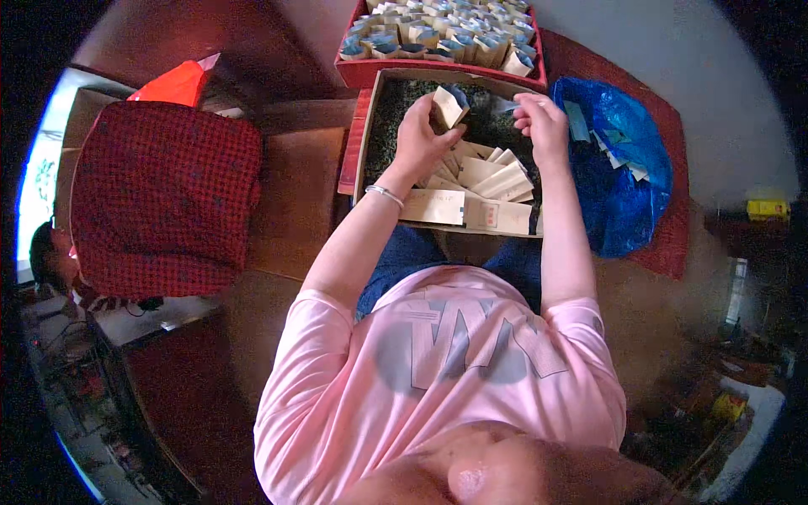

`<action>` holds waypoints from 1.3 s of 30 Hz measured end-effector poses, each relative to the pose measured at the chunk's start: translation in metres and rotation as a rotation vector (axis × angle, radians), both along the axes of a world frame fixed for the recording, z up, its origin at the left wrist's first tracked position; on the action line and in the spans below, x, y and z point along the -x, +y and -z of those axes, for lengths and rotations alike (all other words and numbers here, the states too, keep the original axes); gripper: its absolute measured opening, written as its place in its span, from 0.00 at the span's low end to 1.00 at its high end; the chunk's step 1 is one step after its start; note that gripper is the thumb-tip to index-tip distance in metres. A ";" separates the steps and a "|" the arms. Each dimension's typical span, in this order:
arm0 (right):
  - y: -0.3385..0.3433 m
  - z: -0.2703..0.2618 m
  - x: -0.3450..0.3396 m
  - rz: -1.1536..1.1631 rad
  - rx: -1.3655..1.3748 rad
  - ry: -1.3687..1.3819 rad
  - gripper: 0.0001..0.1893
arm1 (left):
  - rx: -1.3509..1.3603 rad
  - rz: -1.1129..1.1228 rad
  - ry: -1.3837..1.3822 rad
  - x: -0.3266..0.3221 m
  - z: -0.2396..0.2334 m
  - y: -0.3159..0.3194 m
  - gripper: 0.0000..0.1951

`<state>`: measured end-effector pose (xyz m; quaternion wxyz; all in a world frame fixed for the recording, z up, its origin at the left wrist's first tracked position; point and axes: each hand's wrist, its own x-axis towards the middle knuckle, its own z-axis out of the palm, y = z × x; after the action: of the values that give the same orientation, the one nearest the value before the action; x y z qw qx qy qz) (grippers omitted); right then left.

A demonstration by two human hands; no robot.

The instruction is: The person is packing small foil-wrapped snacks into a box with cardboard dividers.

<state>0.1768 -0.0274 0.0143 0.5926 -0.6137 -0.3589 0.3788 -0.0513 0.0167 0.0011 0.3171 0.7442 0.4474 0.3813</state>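
My left hand holds a small paper packet upright, its mouth spread and bluish inside, over the left part of a shallow cardboard box. Dark loose granular material covers the box's floor. My right hand is at the box's right side, its fingertips closed on a small pale, blurred item that I cannot make out. Flat paper packets lie in a fanned pile below my hands, some bearing writing.
Behind the box, a red box holds many upright packets. At the right lies a blue plastic bag with paper pieces inside. A red-and-black checked cloth covers something at the left, near an orange-red bag. Part of another person shows at the far left.
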 end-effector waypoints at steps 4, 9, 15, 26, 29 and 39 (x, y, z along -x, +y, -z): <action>-0.010 -0.031 0.014 0.064 -0.173 0.023 0.10 | 0.038 -0.010 0.000 -0.002 -0.003 -0.001 0.28; -0.024 -0.048 0.045 -0.087 -0.291 -0.501 0.09 | 0.032 -0.027 -0.020 -0.003 0.002 -0.001 0.31; -0.021 -0.046 0.058 -0.253 -0.503 -0.840 0.07 | 0.023 0.010 -0.056 -0.002 0.001 0.000 0.30; 0.008 0.026 0.017 -0.251 0.104 -0.954 0.09 | 0.003 0.005 -0.016 0.000 0.012 0.005 0.34; 0.014 0.035 0.015 -0.349 0.227 -0.750 0.10 | 0.023 0.008 -0.002 -0.002 0.007 0.005 0.34; -0.002 -0.004 0.003 -0.029 0.039 -0.018 0.12 | -0.008 0.027 0.008 0.000 0.013 0.007 0.33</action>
<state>0.1742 -0.0292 0.0182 0.5716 -0.6231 -0.3655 0.3890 -0.0517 0.0235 -0.0118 0.3173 0.7532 0.4369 0.3758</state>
